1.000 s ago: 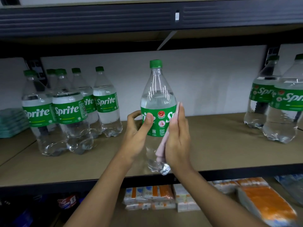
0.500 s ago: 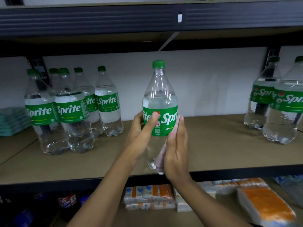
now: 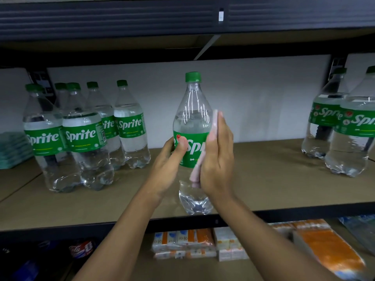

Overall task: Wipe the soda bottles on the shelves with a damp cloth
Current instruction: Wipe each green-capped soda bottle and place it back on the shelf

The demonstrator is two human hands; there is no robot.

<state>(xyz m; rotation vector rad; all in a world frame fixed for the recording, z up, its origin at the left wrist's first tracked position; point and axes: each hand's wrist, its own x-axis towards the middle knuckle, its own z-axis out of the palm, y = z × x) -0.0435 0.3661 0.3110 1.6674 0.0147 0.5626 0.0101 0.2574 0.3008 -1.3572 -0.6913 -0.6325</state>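
- Now the right hand (image 3: 218, 159) is higher than half a second ago: its fingertips reach above the green label (image 3: 192, 148) to the clear shoulder, where before they ended at the label's upper edge.
- The soda bottle (image 3: 191, 110) has turned a little; the label showed "ite Spri" before and now shows a red round mark and "Spr".
- The pink cloth (image 3: 215, 120) has moved up with the hand. It is a thin, soft folded piece, with one edge above the fingertips and one end hanging below the palm.
- The bottle is clear, smooth plastic with bright vertical reflections, a ribbed green cap (image 3: 193, 76), a clear liquid and a lobed base.
- It is upright at the front edge of the shelf (image 3: 263, 179); I cannot tell if the base touches the board.
- The left hand (image 3: 168, 159) grips the bottle, with the thumb on the label and the fingers curled behind it.
- The right hand's fingers are straight and together, pressing the cloth flat against the bottle's right side.
- The shelf is a matt brown board in a dark metal frame.
- A group of same bottles (image 3: 81, 138) stands at the left, and two more bottles (image 3: 349, 134) at the right, well apart from the held one.
- A teal stack (image 3: 12, 149) lies at the far left.
- Below are small cartons (image 3: 182, 242) and orange packs (image 3: 328, 246).
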